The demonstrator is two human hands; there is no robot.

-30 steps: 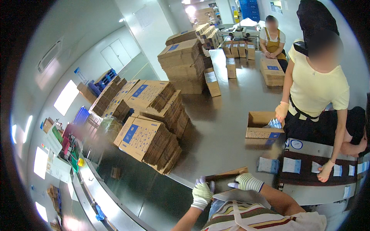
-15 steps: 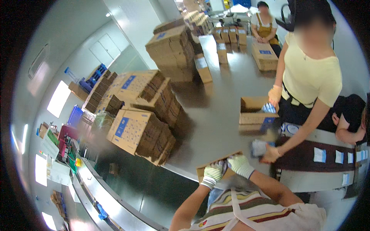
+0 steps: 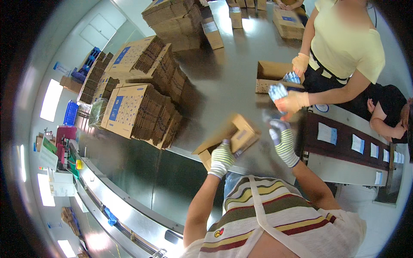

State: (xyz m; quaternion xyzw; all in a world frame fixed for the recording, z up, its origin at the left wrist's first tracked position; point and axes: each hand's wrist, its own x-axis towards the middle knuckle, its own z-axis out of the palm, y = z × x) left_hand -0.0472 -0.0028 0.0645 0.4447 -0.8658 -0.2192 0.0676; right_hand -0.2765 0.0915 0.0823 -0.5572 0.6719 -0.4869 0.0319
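Head view: at the steel counter's (image 3: 215, 92) near edge, the left hand (image 3: 222, 160) has its fingers closed on the wall of a small cardboard box (image 3: 246, 134). Right of it, the right hand (image 3: 284, 145) is raised, its blurred fingertips near a co-worker's orange-gloved hand (image 3: 293, 103) gripping blue-white packets (image 3: 277, 92); whether those fingertips grip anything, I cannot tell.

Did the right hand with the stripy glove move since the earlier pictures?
Yes. The right hand has left the cardboard box and moved rightward, nearer to the conveyor, which stands in place.
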